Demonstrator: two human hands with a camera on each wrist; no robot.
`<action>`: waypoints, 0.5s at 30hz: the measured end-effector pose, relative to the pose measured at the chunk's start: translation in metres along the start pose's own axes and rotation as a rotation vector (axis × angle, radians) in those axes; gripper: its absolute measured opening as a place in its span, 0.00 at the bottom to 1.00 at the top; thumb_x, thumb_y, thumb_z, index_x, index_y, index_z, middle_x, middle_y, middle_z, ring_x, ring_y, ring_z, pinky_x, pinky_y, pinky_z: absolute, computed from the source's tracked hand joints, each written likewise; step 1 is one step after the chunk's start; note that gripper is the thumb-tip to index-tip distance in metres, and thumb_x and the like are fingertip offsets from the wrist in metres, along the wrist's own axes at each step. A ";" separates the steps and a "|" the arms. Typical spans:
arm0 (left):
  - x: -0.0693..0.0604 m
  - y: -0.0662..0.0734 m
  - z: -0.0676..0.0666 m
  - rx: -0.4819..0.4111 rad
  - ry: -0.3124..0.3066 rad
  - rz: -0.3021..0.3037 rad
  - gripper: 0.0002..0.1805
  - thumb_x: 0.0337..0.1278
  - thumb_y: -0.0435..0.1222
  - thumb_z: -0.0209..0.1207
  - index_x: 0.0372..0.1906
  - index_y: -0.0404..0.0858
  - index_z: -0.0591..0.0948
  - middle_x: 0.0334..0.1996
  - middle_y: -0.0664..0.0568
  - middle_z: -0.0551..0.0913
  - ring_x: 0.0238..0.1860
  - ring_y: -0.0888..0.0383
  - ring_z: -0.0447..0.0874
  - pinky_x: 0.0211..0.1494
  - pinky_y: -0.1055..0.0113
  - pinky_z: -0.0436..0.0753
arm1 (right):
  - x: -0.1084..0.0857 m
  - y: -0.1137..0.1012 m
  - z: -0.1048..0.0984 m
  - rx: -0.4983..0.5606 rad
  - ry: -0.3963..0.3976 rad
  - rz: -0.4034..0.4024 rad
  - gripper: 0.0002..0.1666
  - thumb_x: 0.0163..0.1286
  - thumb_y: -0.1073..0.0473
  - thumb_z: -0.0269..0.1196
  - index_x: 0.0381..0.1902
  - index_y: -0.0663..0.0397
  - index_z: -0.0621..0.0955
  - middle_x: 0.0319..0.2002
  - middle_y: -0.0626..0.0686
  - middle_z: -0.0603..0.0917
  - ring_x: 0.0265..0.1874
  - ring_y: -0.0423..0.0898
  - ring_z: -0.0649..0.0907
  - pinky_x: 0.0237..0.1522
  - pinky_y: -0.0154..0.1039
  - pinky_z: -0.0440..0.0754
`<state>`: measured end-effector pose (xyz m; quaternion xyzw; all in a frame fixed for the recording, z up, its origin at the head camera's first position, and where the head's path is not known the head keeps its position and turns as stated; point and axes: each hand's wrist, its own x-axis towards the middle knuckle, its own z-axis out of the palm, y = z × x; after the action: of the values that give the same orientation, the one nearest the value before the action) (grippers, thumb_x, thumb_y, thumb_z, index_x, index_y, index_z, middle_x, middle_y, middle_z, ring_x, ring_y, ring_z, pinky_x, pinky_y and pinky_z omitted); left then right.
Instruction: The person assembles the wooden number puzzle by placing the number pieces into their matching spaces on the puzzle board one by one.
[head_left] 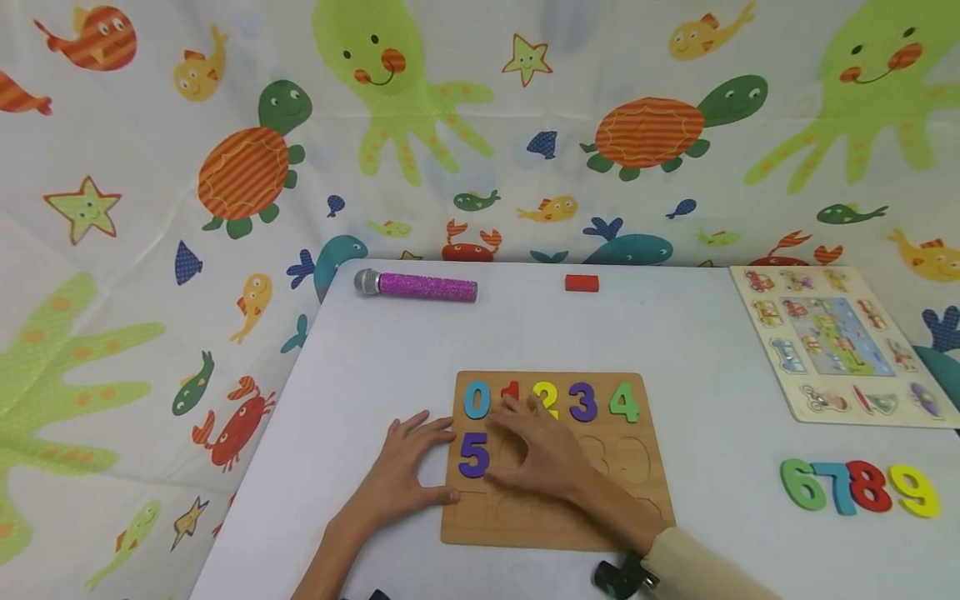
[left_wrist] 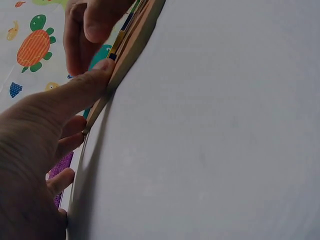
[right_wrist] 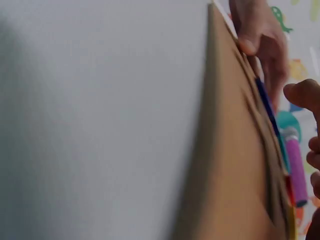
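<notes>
A wooden number puzzle board [head_left: 562, 533] lies flat on the table. Its upper row bears a blue 0 [head_left: 477, 400], a red 1 [head_left: 511, 390], a yellow 2 [head_left: 546, 395], a purple 3 [head_left: 582, 402] and a green 4 [head_left: 624, 403]; a purple 5 [head_left: 474, 455] sits below the 0. My left hand [head_left: 397, 471] rests with spread fingers and thumb at the board's left edge. Above the board, my right hand [head_left: 551, 458] partly covers the 1 and 2, thumb near the 5 and apart from the fingers. Nothing shows between them.
Right of the board lie a green 6 [head_left: 802, 484], blue 7 [head_left: 840, 487], red 8 [head_left: 870, 487] and yellow 9 [head_left: 914, 491]. A picture puzzle board [head_left: 813, 400] lies behind them. Toward the back are a purple glittery microphone [head_left: 427, 287] and a red block [head_left: 582, 283].
</notes>
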<state>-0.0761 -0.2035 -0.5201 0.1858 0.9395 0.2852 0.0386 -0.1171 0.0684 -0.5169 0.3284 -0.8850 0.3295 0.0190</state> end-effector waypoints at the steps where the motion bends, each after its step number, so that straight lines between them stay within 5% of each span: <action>1: 0.000 0.000 0.000 -0.002 -0.002 -0.003 0.45 0.37 0.64 0.72 0.64 0.50 0.76 0.70 0.61 0.69 0.76 0.51 0.50 0.75 0.41 0.41 | -0.001 0.003 -0.006 0.007 0.012 -0.007 0.44 0.54 0.35 0.72 0.65 0.48 0.77 0.67 0.54 0.73 0.69 0.64 0.66 0.65 0.68 0.63; 8: 0.000 0.002 0.001 -0.009 -0.010 -0.016 0.45 0.36 0.64 0.72 0.64 0.50 0.77 0.70 0.61 0.69 0.76 0.51 0.49 0.76 0.43 0.39 | -0.031 0.038 -0.073 -0.051 0.029 0.043 0.45 0.49 0.43 0.78 0.63 0.52 0.78 0.66 0.56 0.74 0.69 0.62 0.65 0.66 0.67 0.63; 11: 0.000 0.002 0.001 -0.006 -0.004 -0.018 0.45 0.36 0.64 0.72 0.64 0.50 0.77 0.70 0.61 0.69 0.76 0.51 0.49 0.76 0.43 0.40 | -0.058 0.062 -0.107 -0.085 -0.009 0.092 0.47 0.47 0.42 0.79 0.64 0.52 0.78 0.67 0.58 0.73 0.69 0.59 0.67 0.67 0.65 0.61; 15: 0.000 0.002 0.001 0.000 -0.006 -0.023 0.45 0.36 0.65 0.72 0.64 0.50 0.77 0.70 0.61 0.68 0.76 0.52 0.49 0.76 0.44 0.39 | -0.107 0.092 -0.152 -0.058 -0.074 0.225 0.51 0.46 0.40 0.79 0.68 0.45 0.74 0.70 0.60 0.68 0.69 0.67 0.63 0.63 0.74 0.57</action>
<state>-0.0750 -0.2016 -0.5198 0.1758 0.9415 0.2842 0.0445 -0.1155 0.2724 -0.4771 0.2382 -0.9255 0.2917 -0.0413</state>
